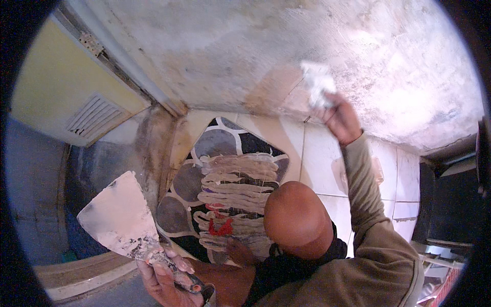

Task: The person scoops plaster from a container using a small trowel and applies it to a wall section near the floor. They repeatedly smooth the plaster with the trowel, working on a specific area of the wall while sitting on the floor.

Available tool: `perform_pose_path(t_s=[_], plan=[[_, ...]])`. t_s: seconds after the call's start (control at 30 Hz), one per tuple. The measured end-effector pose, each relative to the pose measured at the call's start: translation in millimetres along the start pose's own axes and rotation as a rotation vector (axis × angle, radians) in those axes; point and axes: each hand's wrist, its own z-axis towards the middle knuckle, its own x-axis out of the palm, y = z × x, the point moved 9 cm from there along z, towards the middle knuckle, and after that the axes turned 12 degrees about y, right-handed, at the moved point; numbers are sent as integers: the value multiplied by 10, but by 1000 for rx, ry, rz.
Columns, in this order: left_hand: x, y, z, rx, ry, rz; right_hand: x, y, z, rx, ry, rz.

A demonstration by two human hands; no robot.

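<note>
My left hand (162, 279), low in the view, is closed around the handle of a wide putty knife (123, 212). Its flared blade points up and left, with a pale coating on its face and dark, crusted patches near the handle. With my right arm stretched forward, my right hand (341, 120) grips a white, crumpled-looking piece (318, 82) by its lower end. Motion blur hides what kind of thing it is. It is at the lower part of a patchy white-and-grey wall (230, 56); whether it touches the surface I cannot tell.
A rug (215, 140) with a grey, black and white pattern lies below the wall, bearing a striped rag mat (238, 176). My bent knee rises over its right side. White floor tiles (327, 169) extend rightward. A yellowish door (66, 77) with a vent stands left; dark furniture (450, 204) stands right.
</note>
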Motion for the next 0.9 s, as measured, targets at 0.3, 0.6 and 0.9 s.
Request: perform_pose_path(t_s=[0.3,0.6,0.9], plan=[[129,0,30,-18,26,38,-1822,-2483,297,245,-347,427],[233,11,25,-10,112,-46,-2050,-2477,639,152,-348,366],[222,-59,7,57,102,-14,-1548,-1842,559,110,-281,423]])
